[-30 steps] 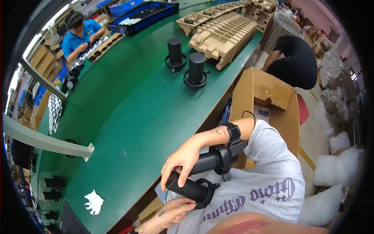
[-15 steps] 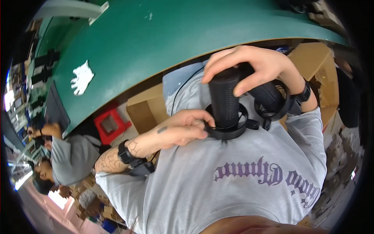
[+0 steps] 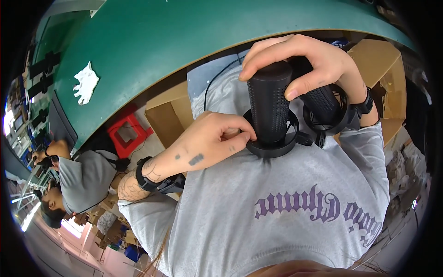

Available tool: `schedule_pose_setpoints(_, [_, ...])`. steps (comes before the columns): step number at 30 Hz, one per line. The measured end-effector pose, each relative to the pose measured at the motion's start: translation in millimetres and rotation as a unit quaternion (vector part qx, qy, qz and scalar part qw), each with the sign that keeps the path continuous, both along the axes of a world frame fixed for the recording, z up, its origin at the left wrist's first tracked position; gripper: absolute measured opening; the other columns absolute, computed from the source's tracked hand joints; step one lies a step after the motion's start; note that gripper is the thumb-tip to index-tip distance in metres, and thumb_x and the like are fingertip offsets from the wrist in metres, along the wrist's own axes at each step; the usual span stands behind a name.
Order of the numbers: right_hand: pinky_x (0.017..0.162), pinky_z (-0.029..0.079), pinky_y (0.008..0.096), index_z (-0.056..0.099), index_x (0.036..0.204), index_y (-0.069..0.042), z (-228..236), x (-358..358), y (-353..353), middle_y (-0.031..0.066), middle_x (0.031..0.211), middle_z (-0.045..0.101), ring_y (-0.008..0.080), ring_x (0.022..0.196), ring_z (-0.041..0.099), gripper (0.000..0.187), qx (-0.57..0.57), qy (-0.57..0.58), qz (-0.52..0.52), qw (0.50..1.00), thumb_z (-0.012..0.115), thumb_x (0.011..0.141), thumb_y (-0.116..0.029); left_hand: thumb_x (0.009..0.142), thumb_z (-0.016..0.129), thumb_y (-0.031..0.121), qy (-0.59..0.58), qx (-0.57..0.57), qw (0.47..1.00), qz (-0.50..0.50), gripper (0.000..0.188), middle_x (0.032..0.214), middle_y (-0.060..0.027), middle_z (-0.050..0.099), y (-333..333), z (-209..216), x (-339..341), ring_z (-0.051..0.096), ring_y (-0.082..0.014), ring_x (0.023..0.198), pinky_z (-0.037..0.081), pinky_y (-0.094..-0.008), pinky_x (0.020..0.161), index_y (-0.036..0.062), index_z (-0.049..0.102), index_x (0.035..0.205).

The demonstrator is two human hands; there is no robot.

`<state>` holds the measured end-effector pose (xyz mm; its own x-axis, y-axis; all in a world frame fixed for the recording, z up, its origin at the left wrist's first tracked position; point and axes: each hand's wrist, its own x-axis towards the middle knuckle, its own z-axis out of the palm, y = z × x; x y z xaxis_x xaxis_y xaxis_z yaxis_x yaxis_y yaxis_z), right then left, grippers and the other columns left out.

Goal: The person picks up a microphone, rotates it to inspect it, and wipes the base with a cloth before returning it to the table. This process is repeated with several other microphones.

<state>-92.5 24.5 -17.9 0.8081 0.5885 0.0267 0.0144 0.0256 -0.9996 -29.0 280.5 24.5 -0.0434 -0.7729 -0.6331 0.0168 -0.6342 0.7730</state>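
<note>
A black cylinder with a perforated side, much like a microphone body, stands in a round black ring mount in front of my torso. My right hand arches over its top and grips it between thumb and fingers. At the left rim of the ring, my left hand is closed in a pinch; whatever lies between its fingertips is hidden. A second black perforated cylinder leans just to the right, partly under my right hand, within its own black ring mount.
Beyond my hands spans a green table, with a crumpled white glove on it. Open cardboard boxes stand left and right. A red plastic stool is at the left, near another person in grey.
My left hand has turned its back upward and drawn its fingers into a pinch at the ring's rim. My right hand keeps its grip on the cylinder. The view has shifted slightly.
</note>
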Motion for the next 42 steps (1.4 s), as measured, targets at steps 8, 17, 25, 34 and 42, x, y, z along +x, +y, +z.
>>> schedule_pose_setpoints(8, [0.092, 0.043, 0.0377, 0.059, 0.117, 0.004, -5, 1, -3, 0.0188, 0.118, 0.056, 0.0285, 0.107, 0.055, 0.058, 0.017, 0.002, -0.027, 0.999, 0.073, 0.075, -0.034, 0.077, 0.055, -0.002, -0.048, -0.096, 0.994, 0.018, 0.022, 0.055, -0.0042, 0.048, 7, -1, -1, 0.044, -0.01, 0.046, 0.034, -0.0261, 0.045, 0.0063, 0.068, 0.094])
schedule_pose_setpoints(17, [0.079, 0.056, 0.0372, 0.035, 0.132, -0.006, -43, -32, -14, 0.023, 0.123, 0.042, 0.0308, 0.094, 0.062, 0.076, 0.395, -0.027, -0.441, 0.805, 0.075, 0.076, -0.037, 0.064, 0.081, 0.019, -0.292, -0.243, 0.88, 0.287, 0.071, 0.085, -0.0054, 0.06, -1, 0, 22, 0.057, -0.0103, 0.064, 0.047, -0.0207, 0.054, 0.0004, 0.05, 0.124])
schedule_pose_setpoints(25, [0.08, 0.056, 0.0362, 0.036, 0.129, -0.01, -39, -4, 3, 0.021, 0.123, 0.041, 0.0279, 0.099, 0.059, 0.068, 0.427, -0.073, -0.448, 0.782, 0.071, 0.076, -0.036, 0.05, 0.089, 0.032, -0.324, -0.334, 0.826, 0.318, 0.083, 0.086, -0.0073, 0.064, -26, 26, 7, 0.064, -0.0147, 0.065, 0.05, -0.0227, 0.05, -0.0023, 0.05, 0.115])
schedule_pose_setpoints(34, [0.079, 0.056, 0.0366, 0.037, 0.128, -0.01, -29, 12, 1, 0.0231, 0.121, 0.044, 0.0279, 0.094, 0.061, 0.066, 0.478, -0.086, -0.377, 0.788, 0.069, 0.075, -0.034, 0.056, 0.082, 0.038, -0.596, -0.368, 0.678, 0.222, 0.064, 0.074, -0.0092, 0.062, -33, 39, 0, 0.061, -0.0174, 0.054, 0.051, -0.0261, 0.045, -0.0045, 0.059, 0.098])
schedule_pose_setpoints(42, [0.081, 0.054, 0.0344, 0.038, 0.128, -0.007, -21, 11, 8, 0.024, 0.119, 0.048, 0.0261, 0.097, 0.06, 0.073, 0.414, -0.044, -0.39, 0.821, 0.072, 0.074, -0.04, 0.06, 0.082, 0.042, -0.637, -0.393, 0.637, 0.187, 0.066, 0.071, -0.0091, 0.062, -35, 47, -5, 0.057, -0.0147, 0.05, 0.046, -0.0229, 0.04, -0.0062, 0.058, 0.099])
